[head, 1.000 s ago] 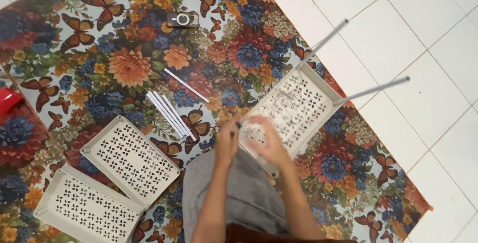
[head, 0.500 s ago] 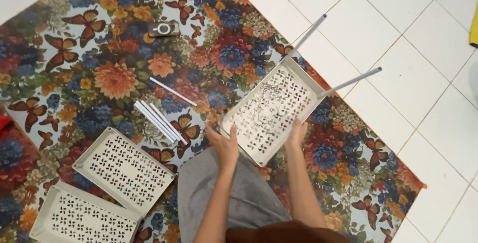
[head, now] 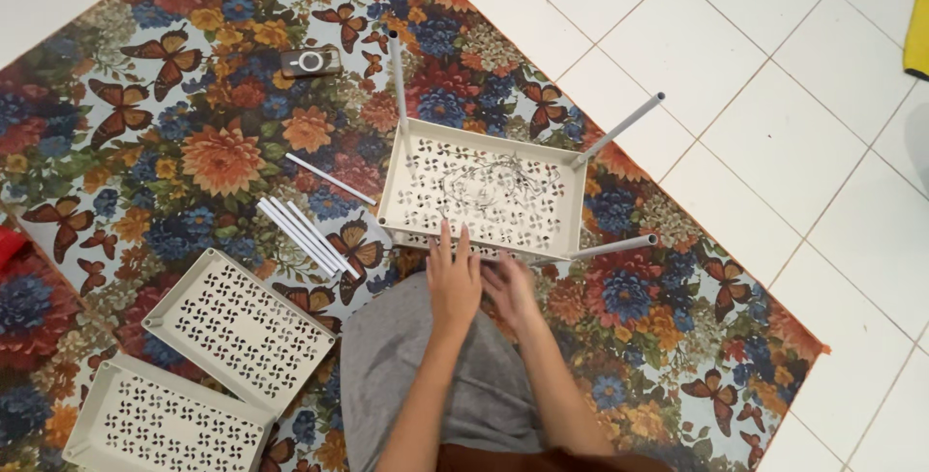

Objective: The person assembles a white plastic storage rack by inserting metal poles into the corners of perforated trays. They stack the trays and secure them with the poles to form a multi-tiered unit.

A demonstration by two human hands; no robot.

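The perforated cream tray (head: 484, 191) lies on the floral mat (head: 194, 143), three grey tubes (head: 619, 130) standing in its corners. The left hand (head: 453, 279) rests flat, fingers spread, on its near rim; the right hand (head: 511, 288) is blurred, grip unclear. Two trays (head: 174, 424) at lower left are partly cut off

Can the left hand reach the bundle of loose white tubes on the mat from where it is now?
Probably yes. The left hand rests at the near edge of the perforated tray, and the loose white tubes lie on the mat just to its left, with only bare mat between them.
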